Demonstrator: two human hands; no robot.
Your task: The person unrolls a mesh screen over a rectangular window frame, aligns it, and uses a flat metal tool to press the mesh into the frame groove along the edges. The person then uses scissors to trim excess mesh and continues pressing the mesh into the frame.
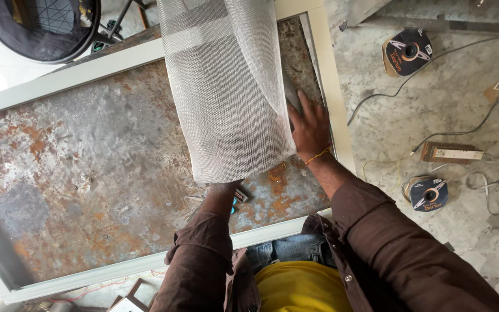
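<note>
Hands first: the person's left hand [224, 189] goes under the near edge of a sheet of pale woven mesh [226, 86], so whether its fingers are spread or closed on anything cannot be told; a small dark tool with blue-green marks [239, 196] shows just beside the wrist. Beside it, the right hand [310, 124] lies flat and spread, fingers apart, pressing on the mesh's right edge near the pale frame [333, 86], a yellow thread [317, 156] round the wrist. Brown sleeves [376, 231] fill the near view. The mesh hangs loosely from the top of the picture down across a rusted, mottled metal bench [88, 150], which the rectangular frame encloses. Judged from this, the sheet could slip or skew, since only one flat palm visibly holds it and much of it hangs free; a crooked lie would leave wrinkles along the frame's rail. Its cut edge could also fray or snag on the rough rust, and the wire ends might prick the hidden fingers. Farther off, on the floor [446, 104] to the right, lie two dark spools [428, 193], a socket strip [451, 153] and trailing cables [492, 115], a tripping risk near the feet; a black round seat [36, 29] stands beyond the far corner
</note>
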